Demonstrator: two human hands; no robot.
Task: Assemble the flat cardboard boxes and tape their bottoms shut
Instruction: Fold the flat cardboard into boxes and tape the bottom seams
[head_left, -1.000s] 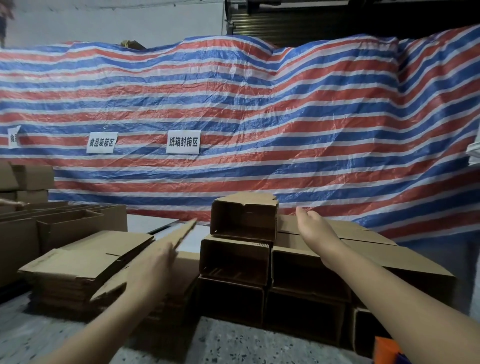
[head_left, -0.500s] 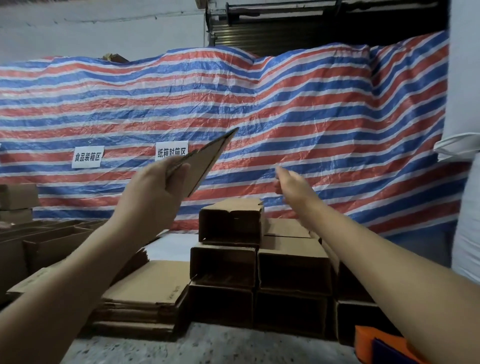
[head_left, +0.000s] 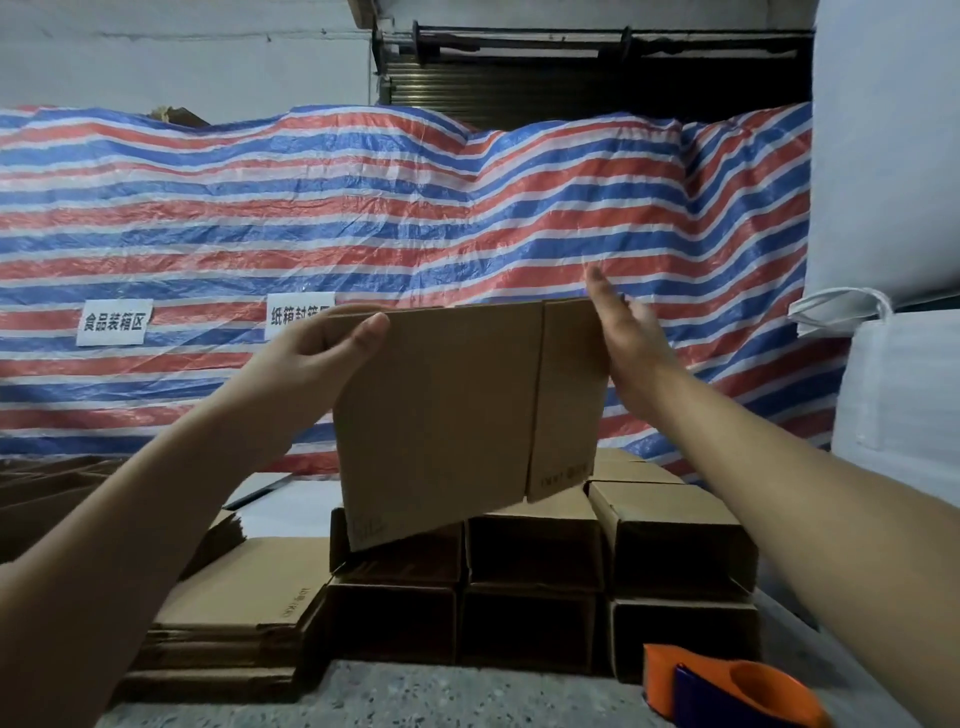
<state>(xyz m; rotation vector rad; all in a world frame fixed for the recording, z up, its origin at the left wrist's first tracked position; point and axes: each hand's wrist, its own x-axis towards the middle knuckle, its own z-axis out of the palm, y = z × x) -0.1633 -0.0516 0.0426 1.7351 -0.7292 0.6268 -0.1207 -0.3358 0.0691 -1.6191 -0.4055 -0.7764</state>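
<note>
At the upper left corner of the flat box (head_left: 457, 415), the left hand (head_left: 311, 364) pinched the board; this grip alone held it in the air above the stacked boxes (head_left: 535, 561). The right hand (head_left: 628, 338), fingers straight, touched its right edge. A hard push there could twist the box out of the pinch.

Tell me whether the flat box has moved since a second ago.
Yes. The flat cardboard box rose off the flat stack, now upright before the assembled boxes.
</note>
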